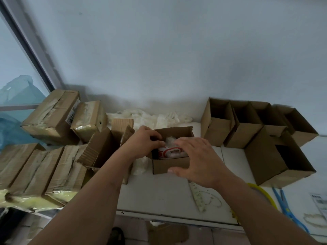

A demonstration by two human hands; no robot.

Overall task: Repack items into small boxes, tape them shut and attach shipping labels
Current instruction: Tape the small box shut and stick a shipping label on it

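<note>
- White wall behind, pale worktop [168, 191] in front of us; taped boxes [35, 170] stacked at left, a row of empty open boxes [247, 124] at right.
- The small box [169, 165] sits mid-worktop, flaps up. Inside lies a red-and-white item [167, 150] with some white padding [169, 139] behind it.
- Left hand [143, 142]: fingers curled over the box's left wall and reaching inside; whether this grip has hold of the item or only the wall, we cannot tell.
- Right hand [198, 161]: fingers spread and fairly straight over the box's right side, thumb against the front wall; it steadies and holds nothing.
- Step in hand, as we judge it: seating the item in the box before closing.
- To do it well: we press the item flat and low, so that no corner stands above the rim.
- We tuck the padding down around it; loose wisps caught under a flap would spoil the tape seal.
- We keep the right hand bracing the box, as light card slides easily on this surface.
- Blue scissors [286, 209] and a paper label [320, 202] lie at far right, within reach for later.
</note>
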